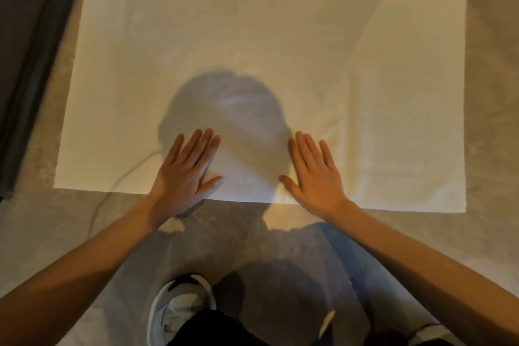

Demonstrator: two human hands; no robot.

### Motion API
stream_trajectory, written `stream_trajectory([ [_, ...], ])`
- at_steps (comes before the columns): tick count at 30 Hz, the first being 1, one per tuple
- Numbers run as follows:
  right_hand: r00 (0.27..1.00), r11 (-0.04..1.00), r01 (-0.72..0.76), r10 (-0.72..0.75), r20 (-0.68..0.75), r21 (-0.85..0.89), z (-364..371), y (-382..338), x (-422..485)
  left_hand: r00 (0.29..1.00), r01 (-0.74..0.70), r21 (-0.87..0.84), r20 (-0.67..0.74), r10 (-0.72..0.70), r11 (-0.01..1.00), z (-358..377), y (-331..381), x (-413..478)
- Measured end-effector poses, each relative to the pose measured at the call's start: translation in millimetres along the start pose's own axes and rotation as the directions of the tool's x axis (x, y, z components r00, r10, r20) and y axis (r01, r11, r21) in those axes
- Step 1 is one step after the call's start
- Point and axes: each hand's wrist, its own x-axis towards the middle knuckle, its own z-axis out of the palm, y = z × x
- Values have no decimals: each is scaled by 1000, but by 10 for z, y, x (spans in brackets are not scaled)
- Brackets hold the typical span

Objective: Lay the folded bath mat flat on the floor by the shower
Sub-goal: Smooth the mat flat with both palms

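White and fully unfolded, the bath mat [252,36] lies spread flat on the mottled grey floor [42,233], its left edge close beside a dark strip [25,64] running along the left of the view. Faint fold creases cross its right part. Both hands press palm-down on its near edge: the left hand [186,174] and the right hand [314,177] sit apart, fingers [300,149] stretched out straight and slightly spread, gripping nothing. A head-shaped shadow [224,109] falls on the mat between them. Below, a grey and white shoe [179,314] stands on the floor.
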Motion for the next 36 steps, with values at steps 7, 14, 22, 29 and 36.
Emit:
stream_trajectory([
  [7,994,992,-67,76,-73,110,-228,97,207,996,85,-66,20,-84,994,-127,-10,203],
  [14,991,991,121,-118,-60,53,-290,-505,1055,999,41,-20,23,-41,999,-325,99,854],
  [22,993,993,34,-21,-113,116,-220,-107,1122,996,78,-64,36,-76,995,-214,-106,892],
  [29,953,953,-282,292,-82,113,-261,765,758,996,84,-75,44,-81,994,-210,-141,868],
  [36,933,937,-320,338,-123,142,-351,730,584,997,73,-66,11,-73,995,-317,75,927],
])
